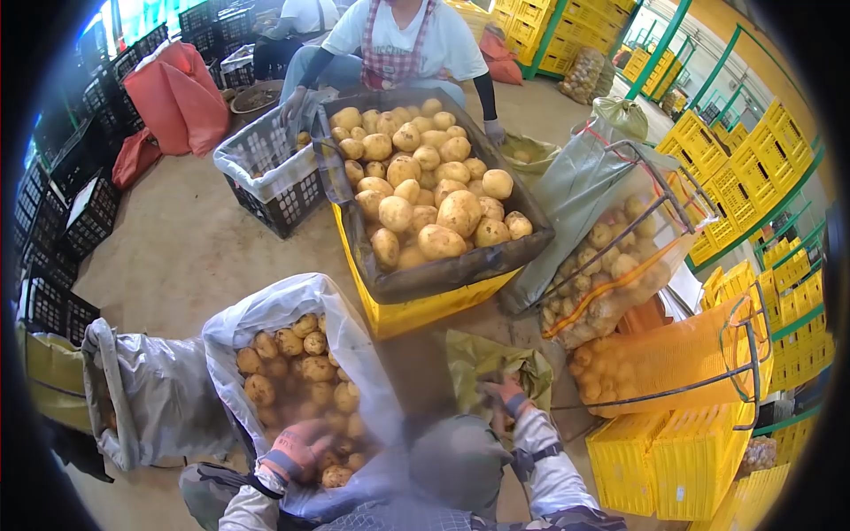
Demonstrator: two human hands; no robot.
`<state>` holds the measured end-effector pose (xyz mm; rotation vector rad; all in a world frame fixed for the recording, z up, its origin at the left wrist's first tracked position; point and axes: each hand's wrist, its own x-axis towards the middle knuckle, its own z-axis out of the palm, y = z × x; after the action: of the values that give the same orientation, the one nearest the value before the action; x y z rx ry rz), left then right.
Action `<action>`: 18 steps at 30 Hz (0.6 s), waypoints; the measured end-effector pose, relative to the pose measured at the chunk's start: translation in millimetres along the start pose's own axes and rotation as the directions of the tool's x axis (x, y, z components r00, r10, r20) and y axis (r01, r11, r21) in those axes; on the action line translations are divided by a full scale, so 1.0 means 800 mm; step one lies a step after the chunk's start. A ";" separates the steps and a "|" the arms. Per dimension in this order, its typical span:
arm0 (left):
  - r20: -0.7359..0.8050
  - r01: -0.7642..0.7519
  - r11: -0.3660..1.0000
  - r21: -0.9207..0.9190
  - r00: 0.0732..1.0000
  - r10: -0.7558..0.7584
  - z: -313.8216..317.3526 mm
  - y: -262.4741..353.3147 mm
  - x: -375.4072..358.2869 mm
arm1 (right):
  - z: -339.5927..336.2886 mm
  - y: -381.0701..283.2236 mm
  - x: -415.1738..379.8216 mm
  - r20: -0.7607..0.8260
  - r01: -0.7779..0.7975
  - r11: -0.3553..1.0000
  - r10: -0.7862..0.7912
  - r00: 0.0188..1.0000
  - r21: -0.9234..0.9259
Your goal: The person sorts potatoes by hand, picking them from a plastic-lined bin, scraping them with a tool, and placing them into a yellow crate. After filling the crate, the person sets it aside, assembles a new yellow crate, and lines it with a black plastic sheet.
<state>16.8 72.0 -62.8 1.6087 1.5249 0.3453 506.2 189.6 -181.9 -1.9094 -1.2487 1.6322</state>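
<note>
One view here, and it's from the wearer's head, facing forward and down, left hand (301, 450) and right hand (506, 394) close below, yellow crate (407, 314) farther ahead!

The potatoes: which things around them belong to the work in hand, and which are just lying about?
Likely in the job:
- white-lined container
- potatoes by the left grip
- olive sack by the right grip
- dark-lined yellow crate

Probably just lying about:
- red bag
- yellow crate stacks
</note>
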 end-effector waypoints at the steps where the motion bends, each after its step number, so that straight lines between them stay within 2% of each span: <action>1: 0.008 0.010 1.000 0.020 1.000 -0.010 0.007 -0.001 0.003 | 0.016 -0.042 -0.004 0.085 0.004 0.991 -0.015 0.996 0.131; 2: 0.028 0.027 0.997 -0.068 0.999 -0.025 0.010 0.005 0.008 | 0.022 -0.036 0.024 0.171 0.312 0.947 -0.297 0.939 -0.070; 4: 0.025 0.051 0.992 -0.113 0.999 -0.048 0.018 0.019 0.017 | 0.045 -0.048 0.061 0.262 0.442 0.814 -0.364 0.894 -0.376; 5: 0.026 0.062 0.990 -0.128 0.998 -0.059 0.018 0.025 0.020 | 0.062 -0.056 0.078 0.187 0.266 0.820 -0.197 0.962 -0.507; 7: -0.059 -0.019 0.998 -0.062 0.998 0.016 0.010 0.037 0.024 | 0.062 -0.113 0.061 -0.062 -0.008 0.666 -0.057 0.996 -0.746; 8: -0.111 -0.045 0.999 -0.029 0.993 0.042 -0.001 0.050 0.027 | 0.050 -0.130 0.050 -0.202 -0.015 0.644 -0.217 0.955 -0.765; 9: -0.164 -0.067 0.998 -0.003 0.984 0.066 -0.014 0.069 0.032 | 0.037 -0.145 0.039 -0.332 -0.033 0.626 -0.368 0.869 -0.779; 10: -0.228 -0.109 0.993 0.050 0.967 0.117 -0.033 0.089 0.044 | 0.019 -0.131 0.047 -0.469 0.079 0.696 -0.559 0.684 -0.714; 11: -0.280 -0.139 0.990 0.032 0.949 0.143 -0.051 0.111 0.061 | -0.001 -0.168 0.023 -0.408 0.342 0.677 -0.693 0.594 -0.652; 12: -0.352 -0.230 0.965 0.123 0.900 0.259 -0.074 0.150 0.083 | -0.022 -0.227 -0.011 -0.376 0.579 0.598 -0.800 0.467 -0.554; 14: -0.402 -0.379 0.892 0.244 0.798 0.449 -0.106 0.180 0.149 | -0.031 -0.292 -0.037 -0.399 0.705 0.602 -0.791 0.464 -0.375; 16: -0.406 -0.436 0.795 0.421 0.694 0.595 -0.133 0.234 0.218 | -0.037 -0.335 -0.026 -0.348 0.740 0.488 -0.868 0.354 -0.463; 18: -0.430 -0.334 0.755 0.564 0.662 0.614 -0.137 0.264 0.296 | -0.039 -0.369 0.001 -0.307 0.751 0.385 -0.918 0.251 -0.537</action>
<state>130.5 357.4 71.8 2.4633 1.6663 0.9453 417.5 364.0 41.1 -1.1747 -1.7947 0.2360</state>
